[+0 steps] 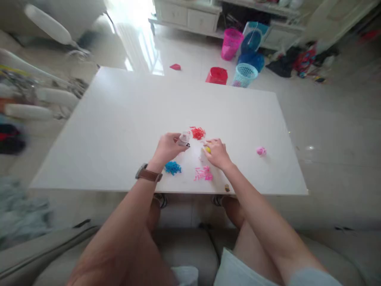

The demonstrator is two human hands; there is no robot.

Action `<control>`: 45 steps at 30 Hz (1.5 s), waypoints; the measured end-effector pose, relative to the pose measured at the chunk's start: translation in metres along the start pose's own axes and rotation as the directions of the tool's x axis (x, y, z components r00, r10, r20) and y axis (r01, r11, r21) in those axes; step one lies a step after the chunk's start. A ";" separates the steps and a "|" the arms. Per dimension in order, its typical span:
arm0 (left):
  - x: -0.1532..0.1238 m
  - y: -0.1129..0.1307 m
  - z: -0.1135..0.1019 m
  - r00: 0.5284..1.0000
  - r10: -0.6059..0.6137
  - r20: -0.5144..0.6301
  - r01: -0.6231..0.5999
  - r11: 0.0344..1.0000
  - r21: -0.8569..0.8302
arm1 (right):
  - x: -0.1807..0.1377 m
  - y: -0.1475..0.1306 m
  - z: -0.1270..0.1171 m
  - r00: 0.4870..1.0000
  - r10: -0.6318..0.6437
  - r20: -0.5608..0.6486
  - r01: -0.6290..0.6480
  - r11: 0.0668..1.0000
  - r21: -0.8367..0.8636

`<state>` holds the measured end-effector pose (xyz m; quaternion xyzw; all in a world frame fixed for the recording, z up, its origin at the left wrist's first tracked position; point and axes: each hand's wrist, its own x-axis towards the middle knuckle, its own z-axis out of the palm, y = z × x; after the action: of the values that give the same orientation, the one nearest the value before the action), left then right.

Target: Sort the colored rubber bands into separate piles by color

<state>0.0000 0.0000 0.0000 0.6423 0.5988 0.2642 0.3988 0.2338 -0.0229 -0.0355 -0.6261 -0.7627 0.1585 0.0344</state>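
Observation:
My left hand [169, 149] is closed around a small clear plastic container [185, 137], tipped over the middle of the white table [125, 119]. A tiny dark thing [188, 145] shows by its fingertips; I cannot tell what it is. My right hand [218, 153] pinches a small yellow object [208, 149], its kind too blurred to make out. Just beyond the hands lies a pile of small red pieces [198, 133]. Blue pieces [173, 167] are heaped beneath my left wrist, and pink pieces [204, 173] are scattered nearer to me.
A small pink object [261, 151] sits on the table's right side. Close to the front edge lies a little brownish item [227, 188]. Past the far edge, a red stool or bin [217, 75], a light blue basket [245, 74] and a pink basket [231, 43] stand on the floor.

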 end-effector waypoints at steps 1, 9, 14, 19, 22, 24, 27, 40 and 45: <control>0.000 -0.001 0.000 1.000 0.025 0.013 -0.025 1.000 0.003 | 0.002 -0.001 0.004 1.000 0.007 0.016 -0.007 1.000 -0.011; -0.004 0.000 -0.004 0.962 0.262 0.081 -0.268 0.961 0.065 | 0.014 -0.008 0.020 0.999 0.045 0.027 -0.044 0.998 -0.034; -0.007 0.003 -0.007 0.949 0.308 0.068 -0.312 0.949 0.054 | 0.016 -0.011 0.016 0.999 0.017 -0.028 -0.018 1.000 0.000; -0.007 0.004 -0.008 0.948 0.311 0.067 -0.315 0.947 0.066 | 0.017 -0.009 0.000 0.986 0.038 -0.162 0.013 0.954 0.299; -0.007 0.002 -0.006 0.946 0.318 0.068 -0.323 0.943 0.082 | 0.012 -0.010 -0.014 0.960 0.103 -0.259 0.042 0.865 0.499; -0.006 0.001 -0.003 0.944 0.323 0.069 -0.329 0.939 0.102 | 0.006 -0.015 -0.024 0.930 0.087 -0.357 0.137 0.820 0.556; -0.004 0.000 0.000 0.945 0.319 0.079 -0.327 0.934 0.143 | -0.006 -0.026 -0.035 0.849 -0.049 -0.526 0.352 0.794 0.495; -0.005 0.004 0.010 0.942 0.306 0.141 -0.325 0.935 0.144 | -0.016 -0.027 -0.036 0.811 -0.170 -0.559 0.458 0.779 0.428; -0.003 0.001 0.007 0.957 0.278 0.080 -0.286 0.950 0.123 | -0.009 -0.006 -0.008 0.988 -0.079 -0.129 0.121 0.924 0.362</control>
<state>0.0060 -0.0044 -0.0021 0.7544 0.5046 0.2579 0.3312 0.2319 -0.0307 -0.0251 -0.5766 -0.7471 0.2617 0.2023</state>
